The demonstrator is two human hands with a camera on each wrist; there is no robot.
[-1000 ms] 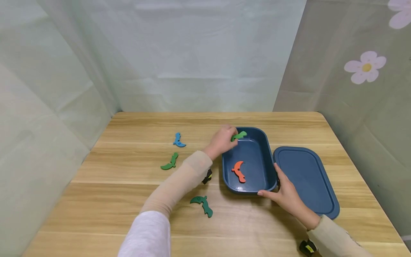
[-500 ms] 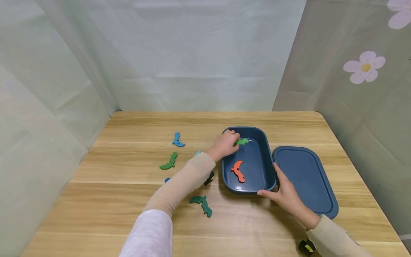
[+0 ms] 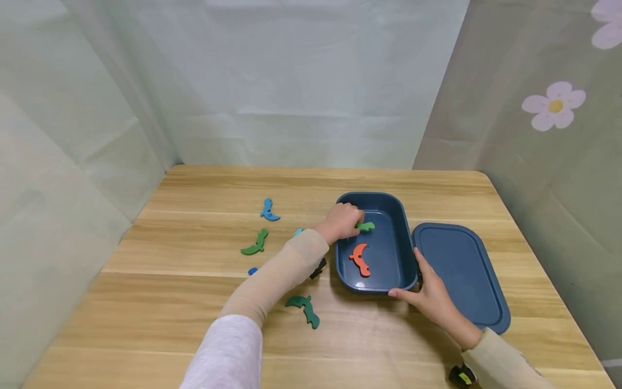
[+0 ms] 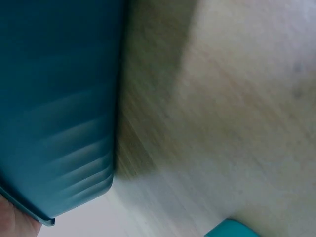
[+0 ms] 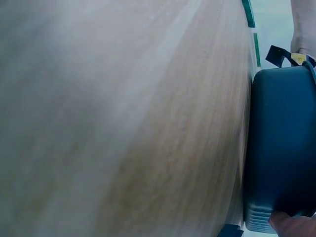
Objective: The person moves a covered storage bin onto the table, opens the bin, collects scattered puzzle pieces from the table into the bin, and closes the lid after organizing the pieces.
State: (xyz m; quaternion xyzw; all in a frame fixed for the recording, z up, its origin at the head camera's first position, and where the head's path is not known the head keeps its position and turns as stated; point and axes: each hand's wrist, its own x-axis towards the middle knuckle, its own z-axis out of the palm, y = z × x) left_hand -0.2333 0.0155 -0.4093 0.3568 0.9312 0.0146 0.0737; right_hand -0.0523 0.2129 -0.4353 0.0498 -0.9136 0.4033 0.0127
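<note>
My left hand [image 3: 344, 220] reaches over the left rim of a dark blue box [image 3: 399, 237] and pinches a small flat light-green curved piece [image 3: 367, 226] low inside it. Fingers cover the piece's left part. An orange curved piece [image 3: 360, 260] of similar shape lies on the box floor, nearer me. At the near right corner my right hand [image 3: 434, 297] holds the box, thumb at the near side and fingers along the right wall. The box's outer wall [image 4: 59, 98] fills the left of the left wrist view; in the right wrist view, a thumb [image 5: 291, 224] touches the box.
A matching blue lid [image 3: 461, 270] lies right of the box. Left of it lie a light-blue piece [image 3: 269, 210], a green piece [image 3: 255, 242] and a dark-green piece [image 3: 304, 310]. A cyan piece [image 3: 298, 232] and a darker blue one [image 3: 252, 271] peek out beside the left forearm.
My left hand has brought the light-green piece from the far left of the box lower and toward me. Cyan and blue pieces have come into view beside the forearm. My right hand stays put.
</note>
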